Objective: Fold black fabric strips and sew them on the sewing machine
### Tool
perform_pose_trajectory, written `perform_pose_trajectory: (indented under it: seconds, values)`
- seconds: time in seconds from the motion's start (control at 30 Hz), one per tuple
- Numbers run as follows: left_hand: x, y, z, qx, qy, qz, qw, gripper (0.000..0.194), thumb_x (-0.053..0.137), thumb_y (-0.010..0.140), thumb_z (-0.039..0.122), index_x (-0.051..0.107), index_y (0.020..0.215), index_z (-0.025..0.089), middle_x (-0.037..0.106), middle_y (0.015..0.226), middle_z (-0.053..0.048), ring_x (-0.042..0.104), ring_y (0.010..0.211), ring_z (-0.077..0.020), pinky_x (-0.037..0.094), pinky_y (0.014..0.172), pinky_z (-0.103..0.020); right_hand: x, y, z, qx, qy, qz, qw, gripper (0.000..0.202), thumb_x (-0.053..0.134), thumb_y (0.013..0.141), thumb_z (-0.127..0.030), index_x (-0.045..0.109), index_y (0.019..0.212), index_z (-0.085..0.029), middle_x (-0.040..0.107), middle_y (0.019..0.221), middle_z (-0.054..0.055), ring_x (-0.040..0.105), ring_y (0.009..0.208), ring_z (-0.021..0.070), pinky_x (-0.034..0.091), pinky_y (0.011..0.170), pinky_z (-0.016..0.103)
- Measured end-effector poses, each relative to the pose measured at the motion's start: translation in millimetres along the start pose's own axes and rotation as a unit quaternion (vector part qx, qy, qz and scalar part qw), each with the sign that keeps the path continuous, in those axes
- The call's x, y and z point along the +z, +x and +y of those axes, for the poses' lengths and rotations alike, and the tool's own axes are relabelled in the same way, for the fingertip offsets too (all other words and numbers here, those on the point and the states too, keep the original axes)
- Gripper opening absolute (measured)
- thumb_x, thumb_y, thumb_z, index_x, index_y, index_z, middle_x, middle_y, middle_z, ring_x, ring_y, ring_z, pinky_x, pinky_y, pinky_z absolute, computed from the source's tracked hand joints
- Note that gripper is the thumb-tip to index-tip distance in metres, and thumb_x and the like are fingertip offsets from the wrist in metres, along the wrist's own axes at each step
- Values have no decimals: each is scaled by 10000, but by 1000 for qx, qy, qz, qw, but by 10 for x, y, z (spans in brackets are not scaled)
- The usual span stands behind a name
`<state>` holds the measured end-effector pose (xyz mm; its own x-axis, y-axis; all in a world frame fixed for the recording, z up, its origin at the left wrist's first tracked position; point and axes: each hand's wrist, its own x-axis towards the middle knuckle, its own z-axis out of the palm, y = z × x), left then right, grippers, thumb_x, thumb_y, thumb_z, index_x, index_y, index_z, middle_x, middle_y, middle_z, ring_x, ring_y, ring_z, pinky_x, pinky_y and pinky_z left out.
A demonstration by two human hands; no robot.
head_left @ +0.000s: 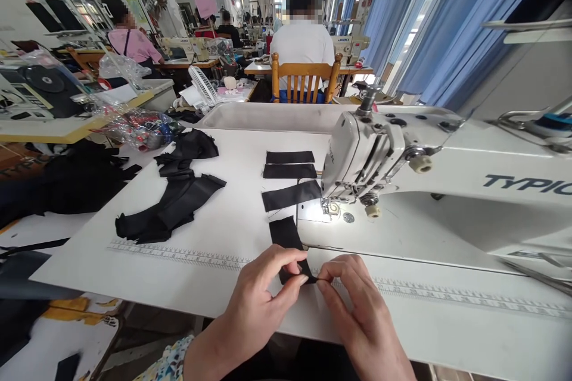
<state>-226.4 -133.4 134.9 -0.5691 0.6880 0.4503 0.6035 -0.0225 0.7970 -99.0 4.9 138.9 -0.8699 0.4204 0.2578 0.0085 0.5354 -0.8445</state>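
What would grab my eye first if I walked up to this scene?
Probably the big white sewing machine on the right, with a bright light at its needle. Next, near the front edge of the white tabletop, the left hand and right hand pinch a black fabric strip, with three more black strips lying beyond it. Blue curtains stand out at the upper right.

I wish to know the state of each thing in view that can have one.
Near black strip: held at near end
Left hand: pinching that strip
Right hand: pinching its corner
Three other strips: lying flat, unheld
Black cloth pile: crumpled, unheld
Needle area: brightly lit
Wooden chair: occupied
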Motion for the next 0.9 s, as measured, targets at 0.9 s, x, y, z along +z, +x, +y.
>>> perform_pose_trajectory:
  seconds: [0.9]
  values:
    - [-187, -199, 26, -105, 24, -141, 984, 169, 566, 1003, 210, 664, 873, 256, 704, 1023, -7, 590, 1270, -231, 322, 1231, -483, -108, -66, -5, 20, -55, -104, 993, 183, 466, 1046, -202, 554, 893, -248, 580, 946, 24, 492, 945, 224, 444, 830, 402]
